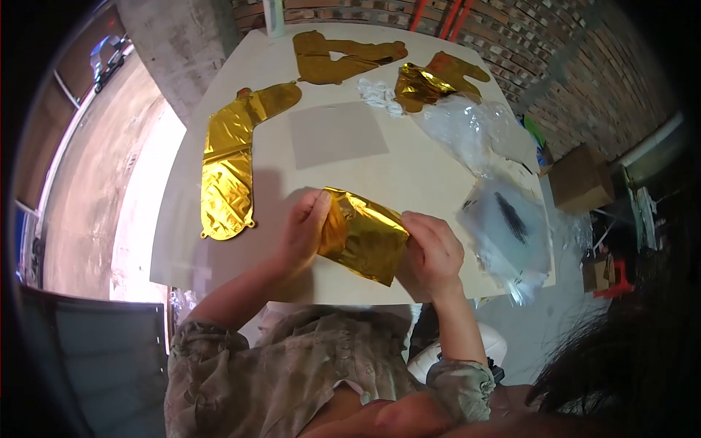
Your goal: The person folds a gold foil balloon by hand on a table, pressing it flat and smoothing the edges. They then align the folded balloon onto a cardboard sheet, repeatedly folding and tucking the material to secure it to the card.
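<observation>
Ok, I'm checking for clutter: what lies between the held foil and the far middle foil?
A flat grey rectangle on the table, beyond the held foil, in the head view.

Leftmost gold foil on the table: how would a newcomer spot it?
On the pale table, go to its left side, left of the left hand. A long gold foil lies there, far end bending right. Unlike the folded held foil, it shows two small tabs nearest the person.

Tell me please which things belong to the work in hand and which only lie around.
Probably in the work: folded gold foil in left hand and right hand; flat gold foil balloons; clear plastic bags.

Apparently idle: cardboard box; white bottle.
</observation>
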The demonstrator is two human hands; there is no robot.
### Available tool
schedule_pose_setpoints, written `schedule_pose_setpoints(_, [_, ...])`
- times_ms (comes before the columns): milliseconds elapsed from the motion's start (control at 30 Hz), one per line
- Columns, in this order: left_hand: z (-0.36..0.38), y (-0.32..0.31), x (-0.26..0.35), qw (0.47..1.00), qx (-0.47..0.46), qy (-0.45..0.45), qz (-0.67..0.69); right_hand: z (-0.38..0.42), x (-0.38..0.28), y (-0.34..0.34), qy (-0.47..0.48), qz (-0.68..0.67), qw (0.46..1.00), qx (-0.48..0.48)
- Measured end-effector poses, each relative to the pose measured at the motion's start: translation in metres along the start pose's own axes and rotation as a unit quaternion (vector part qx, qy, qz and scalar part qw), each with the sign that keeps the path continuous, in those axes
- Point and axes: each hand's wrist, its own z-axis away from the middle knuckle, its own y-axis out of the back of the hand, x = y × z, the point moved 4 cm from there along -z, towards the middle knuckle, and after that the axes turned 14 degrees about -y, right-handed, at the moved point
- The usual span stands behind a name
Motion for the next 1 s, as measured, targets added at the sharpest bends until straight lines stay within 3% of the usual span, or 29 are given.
schedule_pose_setpoints(67, [0.001,0.002,0.005,0.999,-0.025,-0.021,-0.042,0.008,0.008,-0.007,-0.134,-0.049,0.99,0.009])
schedule_pose_setpoints(100, [0.0,0.004,0.009,0.999,-0.018,-0.022,-0.042,0.011,0.005,-0.01,-0.131,-0.052,0.99,0.004])
schedule_pose_setpoints(167, [-0.001,0.004,0.014,0.99,-0.056,0.016,-0.131,0.018,0.017,-0.019,-0.322,-0.215,0.922,-0.014])
schedule_pose_setpoints(200, [0.0,0.004,0.011,0.99,-0.05,0.017,-0.13,0.019,0.017,-0.02,-0.321,-0.216,0.922,-0.021])
schedule_pose_setpoints(267, [0.0,0.004,0.01,0.968,0.012,-0.053,-0.246,0.026,0.026,-0.028,-0.432,-0.349,0.831,-0.031])
schedule_pose_setpoints(300, [0.001,0.002,0.01,0.968,0.017,-0.052,-0.245,0.026,0.029,-0.029,-0.432,-0.348,0.831,-0.036])
schedule_pose_setpoints(400, [0.0,0.0,0.017,0.956,0.019,-0.074,-0.284,0.03,0.036,-0.035,-0.494,-0.416,0.762,-0.046])
schedule_pose_setpoints(533, [-0.001,0.003,0.008,0.944,0.022,-0.099,-0.315,0.03,0.038,-0.034,-0.522,-0.419,0.738,-0.081])
schedule_pose_setpoints(600, [-0.001,0.005,0.006,0.941,0.029,-0.115,-0.317,0.03,0.038,-0.034,-0.502,-0.525,0.682,-0.079])
schedule_pose_setpoints(700, [0.0,0.004,0.01,0.94,0.023,-0.125,-0.316,0.026,0.032,-0.034,-0.519,-0.444,0.727,-0.073])
schedule_pose_setpoints(833, [0.001,-0.001,0.017,0.947,0.016,-0.104,-0.305,0.023,0.033,-0.041,-0.545,-0.398,0.729,-0.116])
schedule_pose_setpoints(933, [-0.001,0.003,0.007,0.956,0.001,-0.071,-0.286,0.024,0.04,-0.045,-0.587,-0.444,0.672,-0.083])
schedule_pose_setpoints(1000, [-0.005,0.006,0.003,0.956,-0.008,-0.067,-0.284,0.03,0.052,-0.05,-0.59,-0.439,0.673,-0.077])
